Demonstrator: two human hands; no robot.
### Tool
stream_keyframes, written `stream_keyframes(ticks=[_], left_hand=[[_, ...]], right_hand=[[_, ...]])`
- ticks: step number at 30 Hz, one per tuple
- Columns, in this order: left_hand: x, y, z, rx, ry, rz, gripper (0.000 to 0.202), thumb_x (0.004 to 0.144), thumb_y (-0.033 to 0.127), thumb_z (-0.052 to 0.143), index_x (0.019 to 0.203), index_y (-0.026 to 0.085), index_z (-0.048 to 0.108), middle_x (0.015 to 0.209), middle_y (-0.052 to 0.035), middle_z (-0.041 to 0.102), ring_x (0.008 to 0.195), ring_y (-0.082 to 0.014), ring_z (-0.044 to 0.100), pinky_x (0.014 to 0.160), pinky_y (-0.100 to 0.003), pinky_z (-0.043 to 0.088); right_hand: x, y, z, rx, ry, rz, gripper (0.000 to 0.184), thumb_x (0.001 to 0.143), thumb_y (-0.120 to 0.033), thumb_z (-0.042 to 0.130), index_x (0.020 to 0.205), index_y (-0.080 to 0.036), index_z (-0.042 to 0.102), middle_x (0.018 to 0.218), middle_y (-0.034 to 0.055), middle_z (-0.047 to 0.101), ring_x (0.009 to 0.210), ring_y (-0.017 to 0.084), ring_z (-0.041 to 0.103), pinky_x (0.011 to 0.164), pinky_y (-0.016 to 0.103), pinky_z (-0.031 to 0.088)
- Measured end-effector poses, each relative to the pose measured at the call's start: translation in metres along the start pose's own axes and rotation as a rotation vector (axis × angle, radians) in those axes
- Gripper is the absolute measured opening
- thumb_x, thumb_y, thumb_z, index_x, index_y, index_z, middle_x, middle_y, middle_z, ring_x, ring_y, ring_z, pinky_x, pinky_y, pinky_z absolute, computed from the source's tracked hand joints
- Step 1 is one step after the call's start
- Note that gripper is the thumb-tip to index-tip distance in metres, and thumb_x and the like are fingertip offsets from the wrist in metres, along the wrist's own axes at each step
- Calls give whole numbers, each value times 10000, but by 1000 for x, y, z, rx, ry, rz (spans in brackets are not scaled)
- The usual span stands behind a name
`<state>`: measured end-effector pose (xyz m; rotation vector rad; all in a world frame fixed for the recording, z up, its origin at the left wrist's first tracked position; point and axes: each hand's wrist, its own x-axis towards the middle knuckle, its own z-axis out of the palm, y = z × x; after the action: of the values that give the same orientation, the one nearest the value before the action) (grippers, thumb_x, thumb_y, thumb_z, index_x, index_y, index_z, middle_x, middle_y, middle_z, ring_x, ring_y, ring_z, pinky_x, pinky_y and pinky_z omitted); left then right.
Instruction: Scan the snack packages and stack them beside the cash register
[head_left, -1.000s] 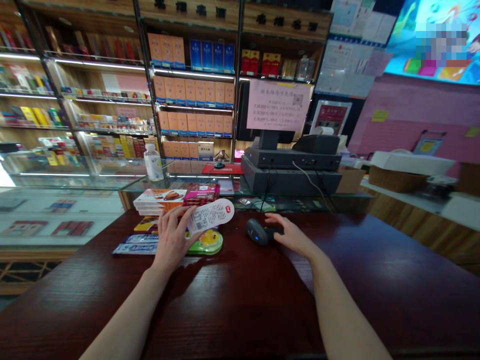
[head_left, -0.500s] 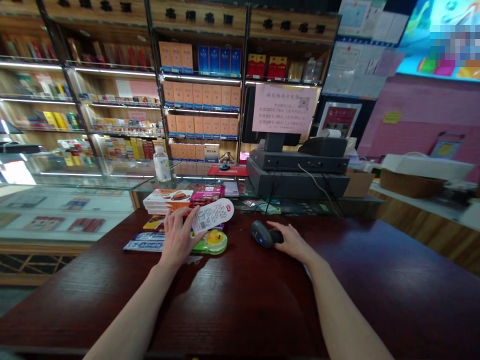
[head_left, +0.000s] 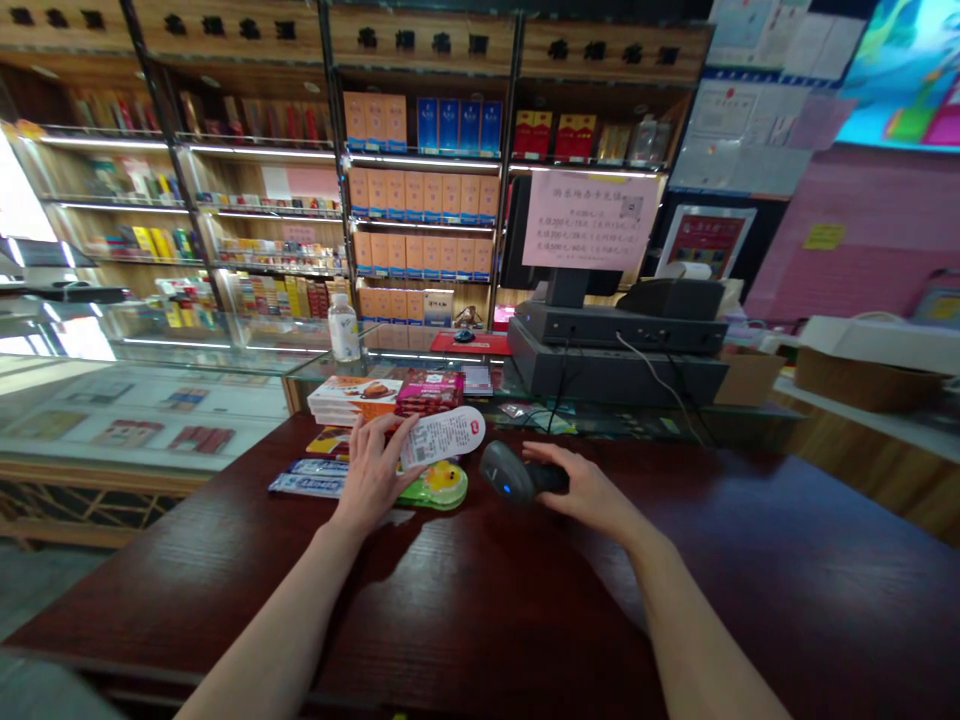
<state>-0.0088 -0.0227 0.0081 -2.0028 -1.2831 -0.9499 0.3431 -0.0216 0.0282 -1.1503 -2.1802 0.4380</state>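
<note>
My left hand (head_left: 373, 472) holds up a white oval packet (head_left: 442, 435) with printed text and a barcode, its label side turned to the right. Under it on the dark wooden counter (head_left: 487, 600) lies a green and yellow oval packet (head_left: 442, 485). My right hand (head_left: 589, 485) is closed round the handle of a black barcode scanner (head_left: 506, 472), which is lifted slightly and points left at the white packet, a blue light showing on its head.
Behind my left hand lie flat snack boxes (head_left: 352, 398), a pink box (head_left: 431, 392) and blue gum strips (head_left: 307, 482). A cash register (head_left: 615, 345) with a pink notice stands behind. A glass showcase (head_left: 135, 400) is to the left, shelves of cartons beyond, and a bottle (head_left: 344, 328).
My right hand has closed on the scanner and raised it off the counter toward the white packet. The left hand still holds the packet up. The camera has shifted a little left.
</note>
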Motion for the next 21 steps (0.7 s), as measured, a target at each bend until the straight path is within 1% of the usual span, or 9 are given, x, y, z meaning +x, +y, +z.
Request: stream_keyframes(ticks=[2, 6, 10, 16, 21], left_hand=[[0, 1, 0, -6, -2, 2, 741, 861, 370, 674, 1513, 236, 347, 1296, -135, 521, 1254, -318, 476, 1196, -617, 253], [1, 4, -1, -16, 0, 10, 728, 841, 361, 699, 1488, 236, 390, 1278, -124, 539, 1232, -307, 493, 1194, -613, 267], [0, 3, -1, -9, 19, 32, 719, 836, 355, 708, 1475, 213, 411, 1271, -130, 545, 1228, -306, 500, 1194, -609, 274], [0, 2, 1, -10, 7, 27, 721, 837, 352, 705, 1482, 221, 411, 1279, -129, 547, 1244, -311, 495, 1193, -617, 274], [1, 2, 0, -10, 6, 36, 712, 844, 356, 698, 1482, 220, 412, 1277, -131, 548, 1248, -310, 494, 1194, -612, 275]], right_hand=[[1, -11, 5, -4, -16, -49, 621, 796, -258, 695, 1398, -286, 540, 1348, 51, 654, 1180, 266, 622, 1039, 446, 444], [2, -30, 13, -40, -77, -157, 641, 809, -209, 679, 1422, -295, 512, 1333, 37, 664, 1164, 253, 610, 1022, 432, 437], [2, -42, 17, -53, -101, -183, 653, 813, -168, 650, 1434, -294, 493, 1323, 36, 665, 1141, 242, 606, 1009, 413, 432], [2, -47, 17, -34, -152, -173, 643, 821, -183, 663, 1430, -297, 492, 1305, 32, 675, 1120, 244, 606, 983, 403, 423], [1, -46, 16, 17, -158, -165, 661, 820, -200, 681, 1440, -308, 478, 1303, 25, 678, 1143, 244, 599, 990, 397, 409]])
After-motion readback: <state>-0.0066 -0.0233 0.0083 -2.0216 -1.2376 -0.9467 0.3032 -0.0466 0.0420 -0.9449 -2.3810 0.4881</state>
